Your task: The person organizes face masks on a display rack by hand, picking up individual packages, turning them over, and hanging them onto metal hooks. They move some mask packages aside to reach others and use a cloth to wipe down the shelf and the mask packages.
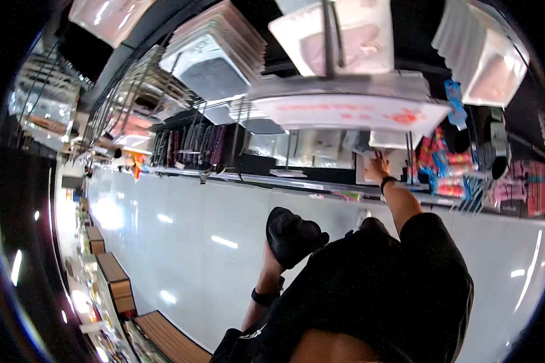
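My right hand (378, 165) reaches forward to the lower part of the display rack, fingers apart over a pale flat packet (369, 172). A dark band circles that wrist. Close above the fingers hang more pale packages (395, 139). At my left side, the forearm ends in a black, lumpy shape (293, 237) that looks like a glove or bunched cloth. It covers my left hand, so its fingers are hidden and I cannot tell whether it grips anything.
Stacks of packaged goods (209, 63) hang on hooks above, with a white sign (351, 112) in front. Dark patterned items (191, 145) hang leftward; colourful packs (445, 163) hang right. Wooden-topped units (163, 336) stand at lower left on the shiny floor (188, 242).
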`<state>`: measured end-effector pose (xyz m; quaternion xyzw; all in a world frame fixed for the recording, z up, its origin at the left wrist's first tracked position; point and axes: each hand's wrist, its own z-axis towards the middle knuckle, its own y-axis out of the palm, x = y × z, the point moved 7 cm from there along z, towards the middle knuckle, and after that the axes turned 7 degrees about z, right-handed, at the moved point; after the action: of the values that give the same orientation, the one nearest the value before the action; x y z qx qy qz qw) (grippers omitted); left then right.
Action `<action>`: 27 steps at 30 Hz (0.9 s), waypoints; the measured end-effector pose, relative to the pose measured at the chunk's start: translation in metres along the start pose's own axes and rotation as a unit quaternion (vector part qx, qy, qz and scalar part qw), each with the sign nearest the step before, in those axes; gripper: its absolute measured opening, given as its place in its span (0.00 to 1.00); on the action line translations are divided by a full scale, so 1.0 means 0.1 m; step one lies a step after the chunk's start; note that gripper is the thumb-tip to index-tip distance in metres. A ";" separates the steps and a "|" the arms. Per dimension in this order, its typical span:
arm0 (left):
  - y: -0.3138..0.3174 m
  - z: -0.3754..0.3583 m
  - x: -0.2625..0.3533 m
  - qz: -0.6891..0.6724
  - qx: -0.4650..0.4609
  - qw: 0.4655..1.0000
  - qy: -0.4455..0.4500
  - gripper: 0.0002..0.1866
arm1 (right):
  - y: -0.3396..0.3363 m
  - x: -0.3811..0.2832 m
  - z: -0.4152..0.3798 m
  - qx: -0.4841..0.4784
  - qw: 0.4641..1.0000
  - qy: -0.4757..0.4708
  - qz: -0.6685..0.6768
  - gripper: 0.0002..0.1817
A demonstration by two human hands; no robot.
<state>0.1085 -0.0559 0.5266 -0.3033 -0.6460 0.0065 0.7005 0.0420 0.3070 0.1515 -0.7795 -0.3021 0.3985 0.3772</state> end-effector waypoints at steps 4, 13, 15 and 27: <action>0.02 0.02 0.01 -0.040 -0.003 0.999 -0.023 0.16 | 0.08 0.01 0.11 0.108 0.994 -0.004 -0.013 0.29; 0.30 0.32 -0.14 -0.155 -0.204 0.964 -0.068 0.21 | -0.51 -0.25 -0.45 0.298 0.936 -0.169 0.085 0.12; 0.37 0.36 -0.31 -0.171 -0.301 0.935 -0.076 0.26 | -0.59 -0.38 -0.67 0.297 0.930 -0.181 0.121 0.08; 0.31 0.21 -0.48 -0.189 -0.569 0.799 0.031 0.23 | -0.49 -1.72 -2.85 0.180 0.938 -0.231 0.188 0.12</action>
<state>0.0935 -0.0414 0.4700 -0.5192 -0.5560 -0.5046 0.4082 0.1892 0.1013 0.3730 -0.6280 -0.1522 0.6788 0.3489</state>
